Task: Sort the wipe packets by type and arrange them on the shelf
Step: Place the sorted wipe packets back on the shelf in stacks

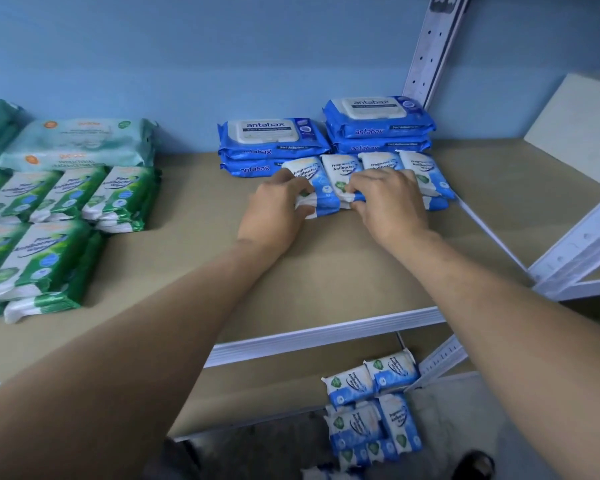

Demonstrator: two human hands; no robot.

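Note:
A row of small blue-and-white wipe packets (378, 168) lies on the tan shelf (326, 265), in front of two stacks of large blue antabax packs (271, 140). My left hand (274, 209) grips the leftmost small blue packet (321, 188) at its near end. My right hand (388, 199) holds the packet beside it (340, 174), fingers curled over its near edge. On the left of the shelf lie green-and-white packets (66, 199) in rows, with pale teal packs (80, 143) behind them.
More small blue packets (371, 410) lie piled on the lower shelf at the bottom right. A white metal upright (430, 57) and frame rails (575, 251) bound the shelf on the right. The shelf's white front edge (309, 337) runs below my arms.

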